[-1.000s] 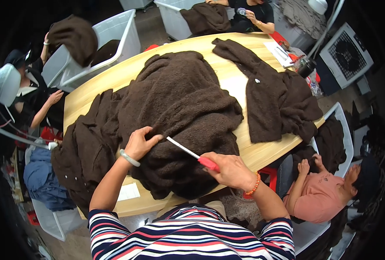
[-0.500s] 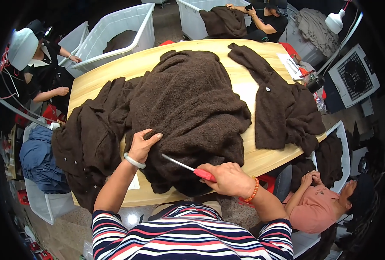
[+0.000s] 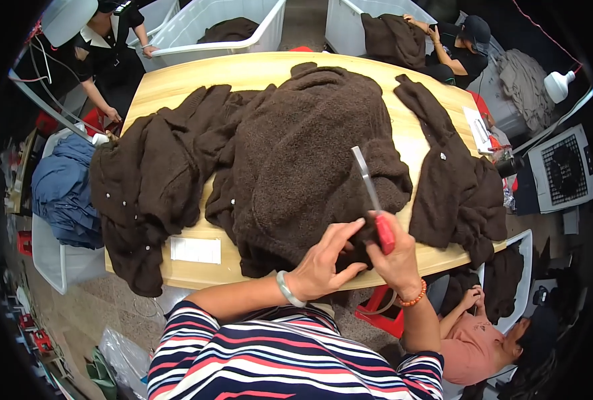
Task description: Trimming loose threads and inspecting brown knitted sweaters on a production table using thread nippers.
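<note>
Lower centre of the frame: left hand [image 3: 326, 263] pinches the brown fleece garment [image 3: 296, 160]; right hand [image 3: 393, 257] grips red-handled, probably snipping, scissors [image 3: 371, 200]. A slip could nick fabric or fingers.

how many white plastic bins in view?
2 clear: one bin beyond the table's far left edge holding a brown garment, another at far right with a brown garment draped over it. Others may be hidden near the rim.
</note>
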Demonstrator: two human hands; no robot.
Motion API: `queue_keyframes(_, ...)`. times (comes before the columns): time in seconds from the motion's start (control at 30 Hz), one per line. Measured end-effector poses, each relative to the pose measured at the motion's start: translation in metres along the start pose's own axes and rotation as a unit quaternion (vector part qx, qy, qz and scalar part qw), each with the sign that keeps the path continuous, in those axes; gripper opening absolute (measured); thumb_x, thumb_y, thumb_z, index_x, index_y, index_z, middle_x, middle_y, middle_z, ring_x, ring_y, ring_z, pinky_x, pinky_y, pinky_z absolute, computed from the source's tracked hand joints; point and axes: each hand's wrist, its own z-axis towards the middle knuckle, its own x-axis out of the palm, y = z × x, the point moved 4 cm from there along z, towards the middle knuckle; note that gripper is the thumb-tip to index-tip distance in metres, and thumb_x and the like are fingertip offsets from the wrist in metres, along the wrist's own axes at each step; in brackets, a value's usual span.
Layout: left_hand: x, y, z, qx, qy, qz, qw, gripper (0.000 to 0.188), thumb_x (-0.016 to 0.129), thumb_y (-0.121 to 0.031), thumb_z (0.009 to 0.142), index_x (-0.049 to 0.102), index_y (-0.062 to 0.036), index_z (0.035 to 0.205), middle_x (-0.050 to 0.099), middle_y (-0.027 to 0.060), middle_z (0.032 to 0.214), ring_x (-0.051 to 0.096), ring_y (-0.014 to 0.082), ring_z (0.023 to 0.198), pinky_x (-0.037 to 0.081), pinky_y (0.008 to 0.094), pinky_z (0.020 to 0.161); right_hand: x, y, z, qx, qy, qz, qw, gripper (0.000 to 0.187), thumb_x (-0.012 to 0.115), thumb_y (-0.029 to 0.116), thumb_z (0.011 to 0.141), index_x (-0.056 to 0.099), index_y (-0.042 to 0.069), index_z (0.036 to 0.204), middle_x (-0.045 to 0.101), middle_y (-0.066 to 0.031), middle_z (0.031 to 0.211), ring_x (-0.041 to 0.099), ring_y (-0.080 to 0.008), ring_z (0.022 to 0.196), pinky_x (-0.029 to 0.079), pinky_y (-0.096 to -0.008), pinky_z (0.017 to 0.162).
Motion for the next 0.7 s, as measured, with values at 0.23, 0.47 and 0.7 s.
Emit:
queue_keyframes(0.23,-0.054,0.055,-0.020,0.164,-0.025,0.482,0.861,0.062,0.077,-0.012,0.063,0.059,-0.0084,0.122,0.059,0.0105,0.110,0.054,0.0307,0.109,0.036,0.0508,0.098,-0.119,0.012,-0.007,-0.086,-0.225,0.112,0.964,0.043,0.064,-0.008,0.085,0.055,-0.001,0.126,0.059,-0.0084,0.121,0.058,-0.0181,0.112,0.044,-0.0327,0.100)
queue_keyframes(0.47,-0.177,0.025,0.058,0.054,-0.189,0.566,0.800,0.038,0.055,0.002,0.074,0.067,-0.0098,0.108,0.066,0.0133,0.100,0.061,0.0345,0.096,0.048,0.0425,0.083,-0.202,-0.013,-0.053,-0.033,-0.356,0.022,0.934,0.044,0.066,-0.001,0.089,0.053,0.002,0.131,0.060,-0.0034,0.114,0.054,-0.0035,0.073,0.039,-0.0155,0.054)
queue_keyframes(0.7,-0.211,0.017,0.156,-0.048,-0.055,0.300,0.951,0.020,0.064,-0.011,0.084,0.071,-0.0034,0.102,0.072,0.0125,0.083,0.069,0.0196,0.082,0.052,0.0344,0.076,-0.239,-0.058,-0.089,0.044,-0.439,0.046,0.896,0.042,0.067,0.004,0.089,0.055,0.004,0.130,0.062,-0.0023,0.110,0.048,-0.0010,0.061,0.032,-0.0152,0.045)
